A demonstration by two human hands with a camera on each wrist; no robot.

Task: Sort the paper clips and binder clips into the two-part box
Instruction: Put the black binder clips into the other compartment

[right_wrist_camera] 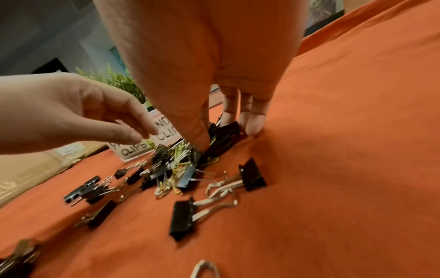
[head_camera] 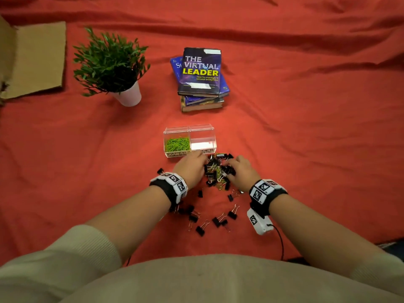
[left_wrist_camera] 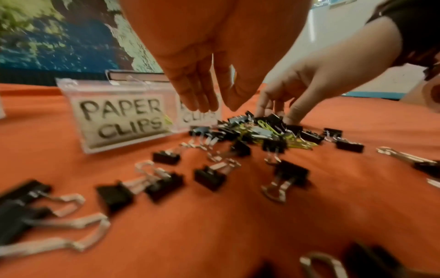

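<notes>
A clear two-part box point(head_camera: 189, 129) stands on the red cloth. Green paper clips point(head_camera: 177, 144) fill its left part, labelled PAPER CLIPS point(left_wrist_camera: 121, 116); its right part point(head_camera: 203, 142) looks bare. Just in front lies a pile of black binder clips mixed with yellow-green paper clips point(head_camera: 217, 170). My left hand point(left_wrist_camera: 214, 107) hovers over the pile's left side with straight fingers, holding nothing. My right hand point(right_wrist_camera: 226, 135) reaches down into the pile, thumb and fingers pinching black binder clips point(right_wrist_camera: 227, 128).
Several loose binder clips point(head_camera: 209, 219) are scattered on the cloth between my forearms. Behind the box sit a stack of books point(head_camera: 201, 73) and a potted plant point(head_camera: 109, 64). Flat cardboard point(head_camera: 37, 57) lies at the far left.
</notes>
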